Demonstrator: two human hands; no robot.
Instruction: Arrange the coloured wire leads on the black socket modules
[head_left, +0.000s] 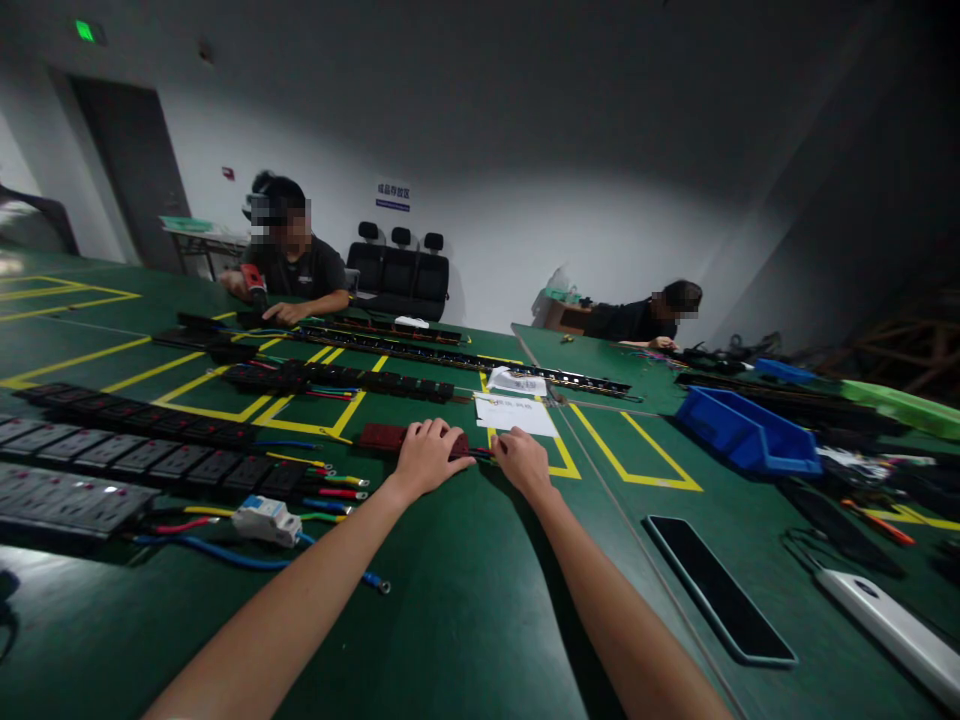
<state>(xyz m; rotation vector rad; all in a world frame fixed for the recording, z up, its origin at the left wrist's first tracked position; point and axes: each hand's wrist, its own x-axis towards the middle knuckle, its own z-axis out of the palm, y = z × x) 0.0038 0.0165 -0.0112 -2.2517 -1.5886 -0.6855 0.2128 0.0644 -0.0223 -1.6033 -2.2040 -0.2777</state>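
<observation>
Holding dark red strip [380, 437] on green table [442, 600] with left hand [431, 455], gripping with fingers curled over top and thumb along near edge. Working at coloured leads [482, 453] off right end of strip, just between both hands, with right hand [521, 460] curled in; can't tell if actually pinching. Probably at a lead-handling step, judging by right hand's position. Would call for keeping strip pinned and guiding leads without tugging. Can't see strip's middle, covered by left hand. Can't make out right fingertips or lead ends, tucked behind knuckles. Can't read print on white paper [517, 414] just beyond right hand. Can't trace yellow lead [337, 436] left of left hand; too small.
</observation>
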